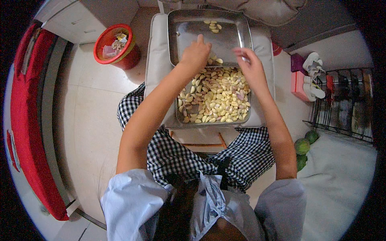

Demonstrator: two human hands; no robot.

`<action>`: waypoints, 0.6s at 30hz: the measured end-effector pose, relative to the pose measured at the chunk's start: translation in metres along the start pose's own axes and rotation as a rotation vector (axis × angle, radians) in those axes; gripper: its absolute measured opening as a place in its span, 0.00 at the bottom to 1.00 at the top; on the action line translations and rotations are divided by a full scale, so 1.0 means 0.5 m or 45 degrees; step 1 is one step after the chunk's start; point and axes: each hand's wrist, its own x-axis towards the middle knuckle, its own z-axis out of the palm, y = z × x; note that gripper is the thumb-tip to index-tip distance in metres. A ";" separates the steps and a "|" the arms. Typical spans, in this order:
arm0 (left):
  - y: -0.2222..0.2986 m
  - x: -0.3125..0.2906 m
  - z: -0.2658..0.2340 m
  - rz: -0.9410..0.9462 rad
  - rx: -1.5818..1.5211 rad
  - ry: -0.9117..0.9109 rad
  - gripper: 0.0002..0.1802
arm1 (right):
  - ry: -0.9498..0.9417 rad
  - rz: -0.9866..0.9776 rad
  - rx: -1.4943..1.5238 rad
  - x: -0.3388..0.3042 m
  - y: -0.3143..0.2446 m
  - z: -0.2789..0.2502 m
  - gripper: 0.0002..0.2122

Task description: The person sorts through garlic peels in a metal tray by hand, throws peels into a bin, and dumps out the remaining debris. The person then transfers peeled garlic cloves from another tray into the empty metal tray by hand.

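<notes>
Two metal trays hold pale peeled garlic cloves, some with purplish skin. Many garlic cloves (223, 96) fill the near tray (250, 114). The far tray (187, 30) overlaps its back edge and holds only a few cloves (215, 29). Over the far tray's front left is my left hand (196, 53), one finger stretched forward and the others partly hidden; a few cloves lie just right of it. My right hand (251, 67) is at the far tray's front right corner, slightly blurred, its fingers loosely curved and apart from the thumb, nothing visible in them.
Both trays rest on a grey padded seat (155, 56) before my checkered trousers. A red bucket (134, 58) with scraps stands to the left on the tiled floor. Rightward are a pink box (299, 86), a black wire rack (341, 100) and several green fruits (302, 146).
</notes>
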 end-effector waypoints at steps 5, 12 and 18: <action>0.056 -0.123 0.007 0.515 -0.457 0.147 0.14 | -0.388 -0.070 -0.728 -0.155 -0.008 -0.051 0.07; 0.065 -0.191 0.052 0.416 -0.568 -0.173 0.16 | -0.302 -0.203 -0.691 -0.196 0.006 -0.002 0.11; 0.067 -0.209 0.056 0.361 -0.353 -0.070 0.16 | -0.394 -0.185 -0.887 -0.166 0.006 0.038 0.12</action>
